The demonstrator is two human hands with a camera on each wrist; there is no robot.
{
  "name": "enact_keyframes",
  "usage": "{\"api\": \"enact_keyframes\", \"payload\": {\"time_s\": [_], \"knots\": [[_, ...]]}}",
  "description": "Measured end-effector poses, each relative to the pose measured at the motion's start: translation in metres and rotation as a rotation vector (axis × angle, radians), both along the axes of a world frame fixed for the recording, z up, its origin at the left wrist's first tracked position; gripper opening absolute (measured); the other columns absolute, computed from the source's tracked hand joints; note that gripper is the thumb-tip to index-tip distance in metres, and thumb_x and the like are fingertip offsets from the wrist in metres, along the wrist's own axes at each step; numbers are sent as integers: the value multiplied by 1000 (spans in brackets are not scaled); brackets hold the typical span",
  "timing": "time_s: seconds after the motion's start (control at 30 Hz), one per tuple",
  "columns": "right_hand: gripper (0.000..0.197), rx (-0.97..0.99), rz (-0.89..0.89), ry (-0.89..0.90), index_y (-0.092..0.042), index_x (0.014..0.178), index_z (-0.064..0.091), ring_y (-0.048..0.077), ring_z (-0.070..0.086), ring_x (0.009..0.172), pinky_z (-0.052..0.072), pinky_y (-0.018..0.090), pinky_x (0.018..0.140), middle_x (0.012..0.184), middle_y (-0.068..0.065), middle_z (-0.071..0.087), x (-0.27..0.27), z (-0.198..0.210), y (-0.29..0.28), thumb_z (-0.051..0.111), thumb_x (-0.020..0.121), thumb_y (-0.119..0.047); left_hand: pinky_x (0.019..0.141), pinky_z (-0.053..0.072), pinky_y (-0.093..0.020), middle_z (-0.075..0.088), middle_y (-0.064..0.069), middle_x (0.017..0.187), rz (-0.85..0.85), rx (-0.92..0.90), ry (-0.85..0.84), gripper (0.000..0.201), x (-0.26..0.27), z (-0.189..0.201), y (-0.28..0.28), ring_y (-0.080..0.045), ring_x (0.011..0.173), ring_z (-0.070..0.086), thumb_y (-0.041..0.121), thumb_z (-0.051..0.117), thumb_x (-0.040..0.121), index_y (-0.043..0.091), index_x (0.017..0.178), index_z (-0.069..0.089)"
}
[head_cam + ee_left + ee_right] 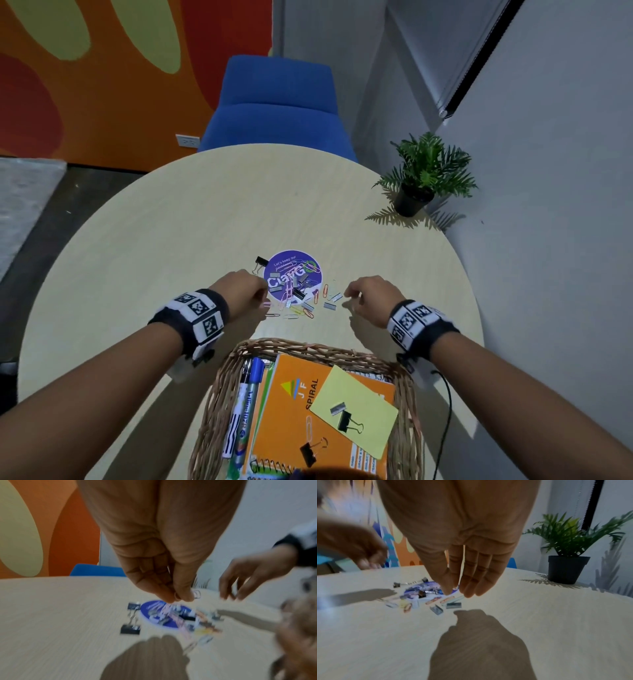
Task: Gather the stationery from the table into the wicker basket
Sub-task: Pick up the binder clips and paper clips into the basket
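Dim and a bit grainy in the head view, yet mostly sharp. Curved and stretched at the edges. Lit from above: dark hand shadows on the table (539, 635), right under each wrist camera, and feathery shadows beside the plant (428, 171). Very blurry in the left wrist view, with smeared clips (180, 616) and a streaky right hand (254, 577). Sharper in the right wrist view, but blurry at its left edge around the left hand (351, 545).
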State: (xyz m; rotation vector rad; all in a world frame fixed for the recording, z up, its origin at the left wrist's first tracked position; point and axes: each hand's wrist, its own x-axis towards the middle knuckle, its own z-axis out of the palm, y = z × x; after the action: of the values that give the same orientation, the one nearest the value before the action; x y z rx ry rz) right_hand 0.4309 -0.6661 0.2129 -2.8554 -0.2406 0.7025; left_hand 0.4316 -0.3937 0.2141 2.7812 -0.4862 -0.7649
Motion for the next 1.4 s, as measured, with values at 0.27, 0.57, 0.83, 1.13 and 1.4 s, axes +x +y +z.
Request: {"api": "enact_keyframes", "payload": {"time_s": [0.27,0.57,0.83,1.13,1.4], "knots": [[21,-142,53,23,-20,100,67,25,66,88,56,32,75,103,3,70,35,-35,16,63,81,-11,55,30,-10,54,17,59,19,-273,-98,14,-59,44,-10,6,56,48,21,64,82,29,76,54],[4,-181,115,-9,-20,85,66,25,66,83,55,33,72,93,2,71,36,-45,17,63,83,-20,84,51,-25,72,11,97,-108,-304,78,13,-125,20,-44,-1,89,64,31,56,90,26,98,65],[12,32,200,42,-28,79,58,12,49,63,34,24,53,64,-10,51,-2,28,6,68,83,-32,71,45,-28,68,5,100,35,-97,-168,13,-33,21,-25,-17,90,61,22,55,88,27,92,66],[21,43,371,190,-27,101,65,19,63,88,50,32,78,98,-5,70,-99,41,-2,64,82,-36,76,57,-36,68,-6,79,-262,205,20,32,21,-8,-66,-29,74,63,38,48,83,12,82,67],[21,132,135,82,-27,106,68,13,58,80,46,29,72,92,-4,72,-66,39,-18,62,87,-34,72,54,-35,57,-7,73,-327,283,10,30,21,-17,-77,-27,66,54,36,45,90,11,77,56]]}}
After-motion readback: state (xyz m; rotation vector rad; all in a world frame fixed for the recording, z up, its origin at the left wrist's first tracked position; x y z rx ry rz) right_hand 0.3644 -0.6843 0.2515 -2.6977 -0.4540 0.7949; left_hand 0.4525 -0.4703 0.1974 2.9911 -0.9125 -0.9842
